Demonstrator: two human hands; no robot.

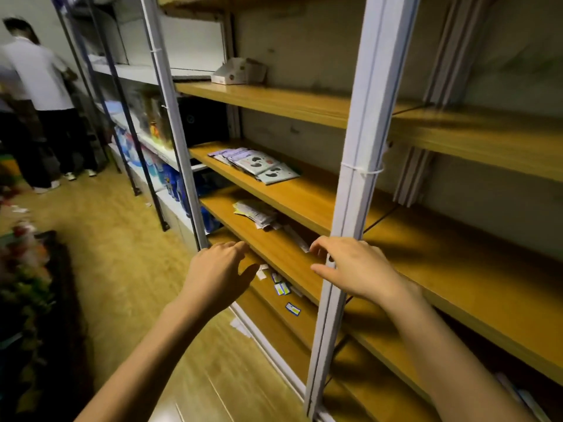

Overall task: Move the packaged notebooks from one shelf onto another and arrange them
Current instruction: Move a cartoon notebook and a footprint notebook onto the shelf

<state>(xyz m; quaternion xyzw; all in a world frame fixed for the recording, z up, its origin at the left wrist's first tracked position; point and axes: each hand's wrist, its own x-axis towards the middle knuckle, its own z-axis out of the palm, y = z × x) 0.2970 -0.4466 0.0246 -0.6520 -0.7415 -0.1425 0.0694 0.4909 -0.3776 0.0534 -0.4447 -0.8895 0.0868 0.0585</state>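
Note:
Packaged notebooks [254, 164] lie in an overlapping row on the middle wooden shelf [307, 196], at its left end. A loose pile of packaged items [256, 213] sits on the shelf below [274, 248]. My left hand [217, 271] hovers with relaxed fingers in front of that lower shelf's front edge and holds nothing. My right hand [350, 268] reaches out beside the white upright post [356, 178], fingers spread, empty.
A small white cardboard box [239, 71] stands on the upper shelf. Small blue-and-yellow packets [283, 287] lie on the lowest visible shelf. A person in a white shirt [39, 99] stands at far left in the aisle. Stocked racks [146, 147] run along the left.

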